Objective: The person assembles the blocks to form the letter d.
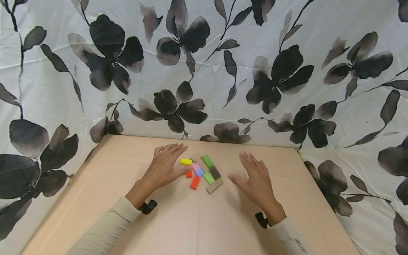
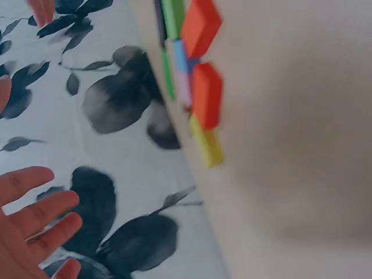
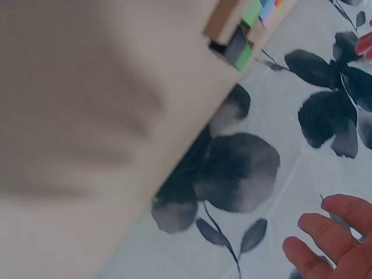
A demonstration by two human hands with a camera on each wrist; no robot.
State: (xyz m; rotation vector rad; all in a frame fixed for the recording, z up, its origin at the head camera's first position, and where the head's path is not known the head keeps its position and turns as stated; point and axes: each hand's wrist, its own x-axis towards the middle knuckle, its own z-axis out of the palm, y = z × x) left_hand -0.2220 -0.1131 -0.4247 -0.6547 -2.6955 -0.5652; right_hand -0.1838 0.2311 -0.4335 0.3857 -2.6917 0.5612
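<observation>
A loose cluster of small coloured blocks lies on the table between my two hands. It has a yellow block (image 1: 186, 162), a red block (image 1: 195, 182), a blue block (image 1: 199, 172), a pink block (image 1: 196, 166), a green block (image 1: 207, 161), a dark brown block (image 1: 215, 172) and a tan block (image 1: 214, 186), among several. My left hand (image 1: 165, 164) is just left of the cluster, fingers extended, its thumb by a smaller red block (image 1: 189, 174); whether they touch I cannot tell. Off to the right, my right hand (image 1: 255, 179) is raised with fingers spread, holding nothing.
The blocks sit on a light tan tabletop (image 1: 191, 223). Behind and beside it hangs a white cloth (image 1: 223, 106) with dark flower prints. A black strap device is on each wrist, the left band (image 1: 148, 207) and the right band (image 1: 261, 220).
</observation>
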